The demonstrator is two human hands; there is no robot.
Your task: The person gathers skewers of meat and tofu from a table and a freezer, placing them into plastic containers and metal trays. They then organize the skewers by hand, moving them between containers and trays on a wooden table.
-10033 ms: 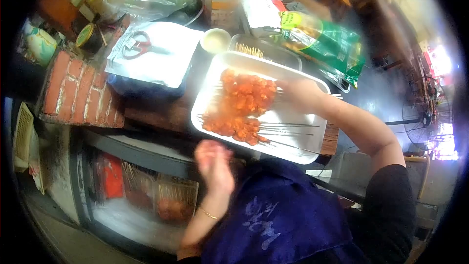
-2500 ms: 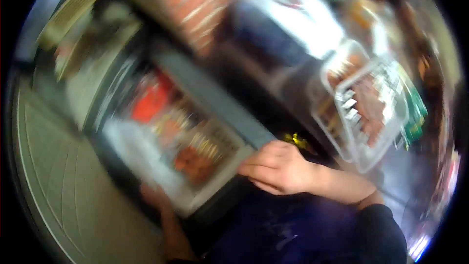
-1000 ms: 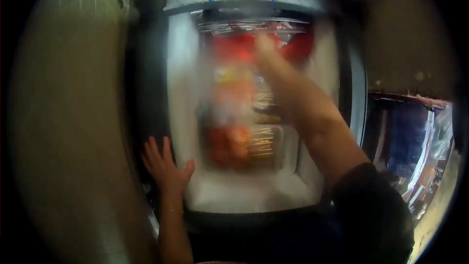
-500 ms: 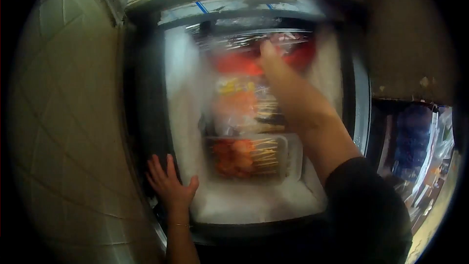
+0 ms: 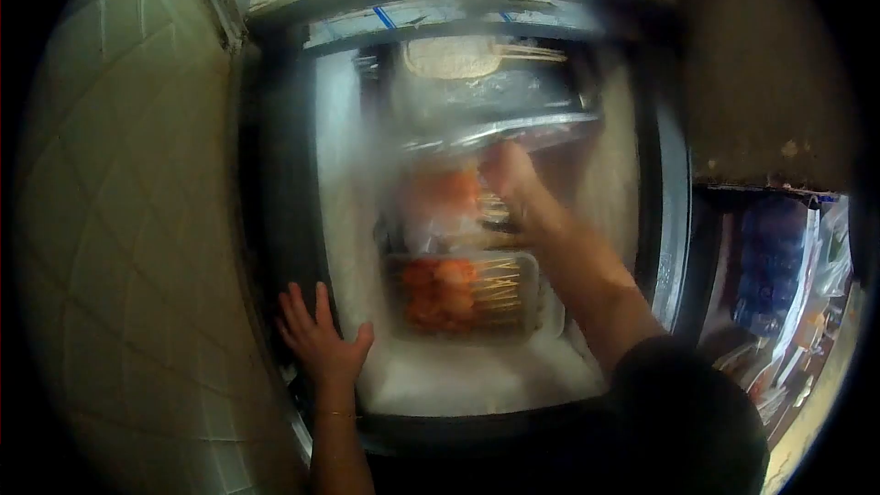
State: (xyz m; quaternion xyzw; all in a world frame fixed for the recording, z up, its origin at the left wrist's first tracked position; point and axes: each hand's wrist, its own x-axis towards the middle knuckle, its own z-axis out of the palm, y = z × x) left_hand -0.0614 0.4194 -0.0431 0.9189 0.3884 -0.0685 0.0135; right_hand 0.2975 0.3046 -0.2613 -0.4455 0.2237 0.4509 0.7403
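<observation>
My left hand (image 5: pixel 323 335) lies with spread fingers on the dark left rim of a chest freezer (image 5: pixel 275 220), holding nothing. Inside the freezer, my right hand (image 5: pixel 509 172) is closed on the near edge of a clear plastic-wrapped package (image 5: pixel 513 133); its fingertips are blurred and partly hidden. Just below that hand, a bag of orange-red food on sticks (image 5: pixel 445 197) shows through haze. Closest to me sits a clear tray of skewers (image 5: pixel 463 293), reddish pieces on the left and bare sticks to the right.
Behind the package, a pale tray with sticks (image 5: pixel 454 57) lies at the far end. White inner walls (image 5: pixel 341 174) enclose the food. A tiled surface (image 5: pixel 137 220) runs along the left. Past the right rim, a shelf area holds a dark blue item (image 5: pixel 768 266) and plastic bags.
My right hand has come back toward me, and the plastic-wrapped package has shifted nearer with it. The pale tray behind is now uncovered. My left hand has stayed on the rim.
</observation>
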